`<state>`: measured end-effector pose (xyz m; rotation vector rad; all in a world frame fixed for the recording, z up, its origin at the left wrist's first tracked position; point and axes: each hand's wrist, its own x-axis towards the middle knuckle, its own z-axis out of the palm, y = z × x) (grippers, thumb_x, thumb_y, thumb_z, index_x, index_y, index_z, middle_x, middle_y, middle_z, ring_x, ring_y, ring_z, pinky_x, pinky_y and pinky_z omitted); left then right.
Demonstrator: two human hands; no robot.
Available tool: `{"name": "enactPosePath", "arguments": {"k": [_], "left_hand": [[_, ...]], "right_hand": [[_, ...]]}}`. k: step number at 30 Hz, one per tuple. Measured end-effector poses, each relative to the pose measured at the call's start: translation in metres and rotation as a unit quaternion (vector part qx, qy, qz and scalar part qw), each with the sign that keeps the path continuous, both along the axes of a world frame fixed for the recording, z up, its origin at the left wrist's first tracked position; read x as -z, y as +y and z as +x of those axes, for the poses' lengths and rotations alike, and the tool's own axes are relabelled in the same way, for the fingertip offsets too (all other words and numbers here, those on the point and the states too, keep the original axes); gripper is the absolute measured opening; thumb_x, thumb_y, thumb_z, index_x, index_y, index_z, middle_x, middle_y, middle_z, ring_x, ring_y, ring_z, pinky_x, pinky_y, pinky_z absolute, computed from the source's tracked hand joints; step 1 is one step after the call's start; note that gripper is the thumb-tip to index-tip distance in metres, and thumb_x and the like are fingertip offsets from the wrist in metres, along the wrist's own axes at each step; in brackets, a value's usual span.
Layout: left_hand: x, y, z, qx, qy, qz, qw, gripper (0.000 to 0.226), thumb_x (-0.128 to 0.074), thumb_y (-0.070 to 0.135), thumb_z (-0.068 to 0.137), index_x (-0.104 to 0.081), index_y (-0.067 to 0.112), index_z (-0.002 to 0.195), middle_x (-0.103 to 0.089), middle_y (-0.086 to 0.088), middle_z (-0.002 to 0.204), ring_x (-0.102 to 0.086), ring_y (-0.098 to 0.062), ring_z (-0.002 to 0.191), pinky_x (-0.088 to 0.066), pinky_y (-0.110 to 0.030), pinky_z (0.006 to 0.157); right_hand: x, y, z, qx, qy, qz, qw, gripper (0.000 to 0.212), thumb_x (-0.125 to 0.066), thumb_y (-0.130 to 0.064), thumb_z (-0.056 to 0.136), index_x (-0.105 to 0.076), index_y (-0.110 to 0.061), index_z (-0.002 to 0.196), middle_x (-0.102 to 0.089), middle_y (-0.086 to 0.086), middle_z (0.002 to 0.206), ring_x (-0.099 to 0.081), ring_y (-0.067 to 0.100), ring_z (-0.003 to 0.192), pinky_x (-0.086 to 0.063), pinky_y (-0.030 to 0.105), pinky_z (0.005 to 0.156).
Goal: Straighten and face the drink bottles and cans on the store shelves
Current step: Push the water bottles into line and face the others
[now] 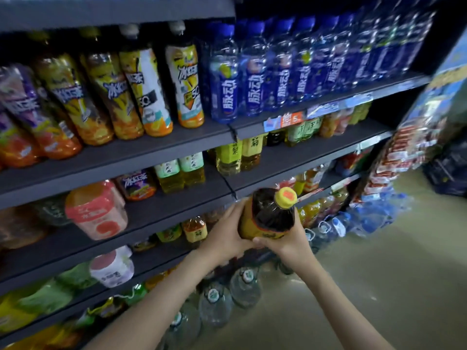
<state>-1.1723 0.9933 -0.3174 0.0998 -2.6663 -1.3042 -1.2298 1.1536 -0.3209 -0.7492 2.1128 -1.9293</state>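
**Bottle position.** The dark-liquid plastic bottle with yellow cap and yellow label sits just below frame centre, toward 5 o'clock. It is held in the air in front of the dark grey metal shelving and rests on no shelf board. It is tilted, with the cap pointing to 1 o'clock and toward the camera. The label wraps the lower body.

**Left hand.** The left hand lies at 8 o'clock from the cap. Its fingers are curled round the left side of the label and grip the bottle. The forearm enters from 7 o'clock.

**Right hand.** The right hand lies at 6 o'clock from the cap. Its fingers are wrapped round the lower edge of the label and hold the bottle from below. The two hands nearly meet under the bottle.

**Surroundings.**
- At 12 o'clock, a row of blue-labelled clear plastic bottles stands on the upper shelf.
- At 10 o'clock, tall bottles with yellow-orange labels stand on the same shelf; several lean.
- At 6 o'clock, large clear water jugs stand on the beige floor.
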Motion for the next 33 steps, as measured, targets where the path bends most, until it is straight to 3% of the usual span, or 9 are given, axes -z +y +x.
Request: {"name": "enactPosePath", "arguments": {"k": [3,7,9,14,17,21,24,27,33], "left_hand": [[-0.015,0.016,-0.033,0.024,0.016,0.003,1.000,0.092,-0.077,0.039,0.075,-0.013,0.050,0.140,-0.032,0.015,0.145,-0.027,0.003,0.132,-0.032,-0.027,0.109],[-0.015,0.022,-0.082,0.035,0.013,0.001,0.999,0.090,-0.070,0.039,0.082,-0.010,0.039,0.149,-0.022,0.011,0.155,-0.024,-0.008,0.141,-0.030,-0.031,0.112],[-0.009,0.020,-0.109,0.032,0.007,0.001,0.999,0.089,-0.069,0.034,0.085,-0.008,0.038,0.150,-0.026,0.010,0.154,-0.028,-0.008,0.139,-0.031,-0.026,0.108],[0.014,0.017,-0.179,0.023,0.000,0.001,1.000,0.094,-0.071,0.020,0.083,-0.003,0.052,0.140,-0.037,0.011,0.146,-0.038,-0.009,0.132,-0.038,-0.024,0.101],[0.028,0.026,-0.218,0.015,0.005,0.017,1.000,0.094,-0.072,0.020,0.081,-0.002,0.042,0.140,-0.036,0.014,0.138,-0.036,-0.008,0.131,-0.035,-0.018,0.099],[0.041,0.039,-0.273,0.000,0.033,0.074,0.997,0.079,-0.067,0.037,0.074,-0.016,0.050,0.134,-0.029,0.025,0.140,-0.031,-0.002,0.134,-0.031,-0.021,0.108],[0.054,0.042,-0.309,-0.009,0.048,0.068,0.996,0.083,-0.071,0.021,0.077,-0.020,0.049,0.136,-0.038,0.024,0.137,-0.034,0.007,0.130,-0.030,-0.009,0.104],[0.080,0.041,-0.342,-0.046,0.078,0.052,0.995,0.080,-0.069,0.010,0.082,-0.025,0.032,0.145,-0.042,0.008,0.145,-0.035,0.000,0.134,-0.033,-0.028,0.111],[0.102,0.040,-0.378,-0.177,0.133,0.006,0.975,0.086,-0.070,0.017,0.084,-0.013,0.048,0.139,-0.053,-0.005,0.136,-0.053,-0.020,0.121,-0.045,-0.023,0.092]], "right_hand": [[-0.014,0.015,-0.030,0.029,0.052,-0.005,0.998,0.086,-0.089,-0.040,0.054,-0.041,-0.041,0.125,-0.051,-0.006,0.128,-0.048,0.000,0.121,-0.040,0.016,0.098],[-0.005,0.018,-0.079,0.040,0.042,-0.035,0.998,0.085,-0.088,-0.011,0.060,-0.039,-0.030,0.127,-0.052,-0.005,0.128,-0.050,-0.002,0.120,-0.041,0.019,0.100],[0.007,0.017,-0.108,0.041,0.030,-0.038,0.998,0.088,-0.089,-0.012,0.060,-0.038,-0.023,0.132,-0.051,0.002,0.132,-0.050,0.010,0.124,-0.042,0.030,0.104],[0.025,0.017,-0.182,0.049,0.045,-0.008,0.998,0.085,-0.089,-0.008,0.057,-0.038,-0.028,0.122,-0.050,-0.007,0.123,-0.049,-0.010,0.113,-0.039,0.008,0.092],[0.038,0.023,-0.221,0.047,0.048,-0.002,0.998,0.086,-0.088,-0.013,0.057,-0.037,-0.018,0.126,-0.050,-0.008,0.122,-0.048,-0.013,0.113,-0.038,0.007,0.093],[0.052,0.023,-0.272,0.044,0.052,-0.019,0.997,0.083,-0.087,-0.014,0.059,-0.036,-0.019,0.124,-0.049,-0.011,0.120,-0.048,-0.016,0.109,-0.038,0.005,0.089],[0.065,0.023,-0.312,0.035,0.097,-0.014,0.995,0.082,-0.086,-0.020,0.060,-0.036,-0.034,0.124,-0.049,-0.011,0.121,-0.049,-0.014,0.111,-0.037,0.005,0.090],[0.080,0.024,-0.355,-0.003,0.123,-0.013,0.992,0.091,-0.084,0.000,0.064,-0.036,-0.054,0.120,-0.049,-0.011,0.122,-0.051,-0.009,0.112,-0.039,0.008,0.090],[0.095,0.004,-0.420,-0.122,0.125,-0.017,0.985,0.086,-0.083,-0.018,0.067,-0.034,-0.027,0.137,-0.052,-0.010,0.130,-0.048,-0.002,0.122,-0.041,0.017,0.100]]}}
